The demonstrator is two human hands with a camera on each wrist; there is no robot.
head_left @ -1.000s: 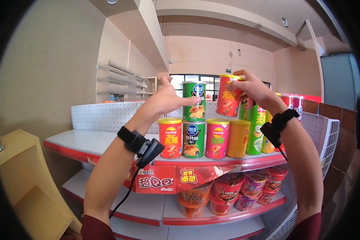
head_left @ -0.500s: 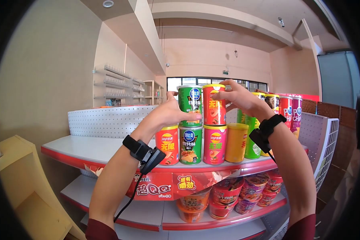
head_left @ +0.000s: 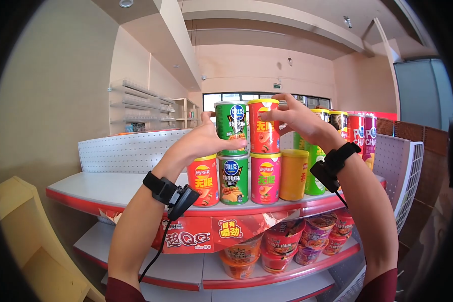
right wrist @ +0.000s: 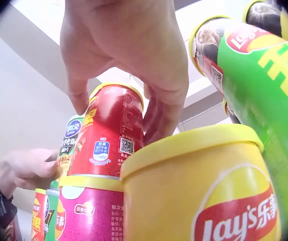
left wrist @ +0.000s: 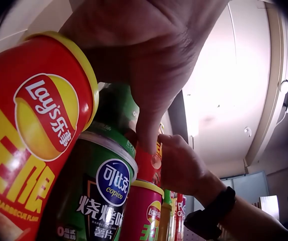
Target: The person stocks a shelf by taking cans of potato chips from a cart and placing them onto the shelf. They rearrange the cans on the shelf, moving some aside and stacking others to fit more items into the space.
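On the top shelf, my left hand [head_left: 199,141] holds an upper green Copico chip can [head_left: 230,123], thumb across its front and fingers at its far side. That can stands on another green can [head_left: 233,181]. My right hand [head_left: 304,121] grips a red Lay's can [head_left: 265,136] near its yellow lid, thumb in front and fingers behind. In the right wrist view, the red can sits upright over a pink Lay's can [right wrist: 91,216]. A second red can [head_left: 203,183] is at the row's left, and a yellow can [head_left: 293,178] at the pink can's right.
Taller chip cans [head_left: 356,128] stand at the right of the top shelf [head_left: 110,183], behind my right wrist. Several noodle tubs [head_left: 282,239] are stacked on the shelf below. A red cardboard sign [head_left: 191,236] hangs at the shelf's front edge. A perforated panel [head_left: 123,153] backs the shelf.
My right hand has brought the red can down and left, from the air onto the pink can beside the upper green one. My left hand has closed round the upper green can.
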